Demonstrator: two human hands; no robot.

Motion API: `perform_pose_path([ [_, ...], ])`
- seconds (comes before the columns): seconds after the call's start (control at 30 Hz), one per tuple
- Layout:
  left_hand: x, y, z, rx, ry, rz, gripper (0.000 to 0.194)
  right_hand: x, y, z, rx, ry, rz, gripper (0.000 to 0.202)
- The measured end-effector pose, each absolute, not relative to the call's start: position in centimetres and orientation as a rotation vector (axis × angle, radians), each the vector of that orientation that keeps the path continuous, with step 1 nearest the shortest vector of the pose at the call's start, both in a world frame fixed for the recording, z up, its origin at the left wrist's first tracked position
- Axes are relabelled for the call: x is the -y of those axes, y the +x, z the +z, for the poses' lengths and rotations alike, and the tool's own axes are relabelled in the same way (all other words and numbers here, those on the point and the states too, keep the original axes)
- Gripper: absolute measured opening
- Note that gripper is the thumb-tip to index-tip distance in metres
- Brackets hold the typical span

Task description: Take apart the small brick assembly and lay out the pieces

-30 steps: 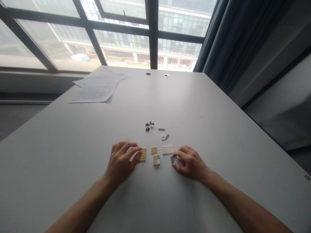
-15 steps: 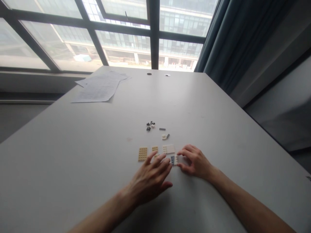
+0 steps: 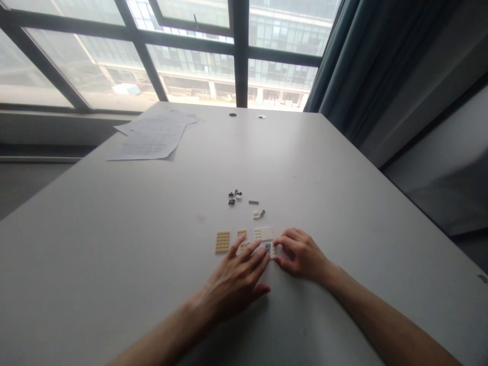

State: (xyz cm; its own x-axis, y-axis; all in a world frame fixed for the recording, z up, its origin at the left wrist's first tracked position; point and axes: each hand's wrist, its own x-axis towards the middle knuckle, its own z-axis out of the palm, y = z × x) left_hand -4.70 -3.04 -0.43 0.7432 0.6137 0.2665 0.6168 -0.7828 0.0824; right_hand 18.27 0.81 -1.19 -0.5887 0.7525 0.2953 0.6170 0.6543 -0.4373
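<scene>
Your left hand (image 3: pixel 237 277) has moved right off the tan plate (image 3: pixel 222 242), open over smaller pieces (image 3: pixel 241 233); your right hand (image 3: pixel 301 254) pinches a white studded piece (image 3: pixel 273 250).

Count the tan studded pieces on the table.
3: the largest piece, leftmost; a smaller one right of it; another partly behind the left hand. The hand may hide more.

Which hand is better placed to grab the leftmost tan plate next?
Left, I'd say: the left hand is close beside the tan plate. The right hand is farther off, its fingers at a small white piece.
</scene>
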Motion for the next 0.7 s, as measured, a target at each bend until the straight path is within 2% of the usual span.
perform_pose_path([
  [0.33, 3.0, -4.7, -0.4, 1.044, -2.926, -0.466, 0.050, -0.8, 18.3, -1.3, 2.419, -1.060, 0.387, 0.022],
  [0.5, 3.0, -4.8, 0.0, 1.042, -2.897, -0.529, 0.050, -0.8, 18.4, -1.2, 2.379, -1.049, 0.410, 0.029],
  [0.7, 1.4, -6.7, 2.2, 1.245, -2.752, -0.722, 0.037, -0.9, 18.5, -1.0, 2.256, -1.108, 0.456, 0.024],
])
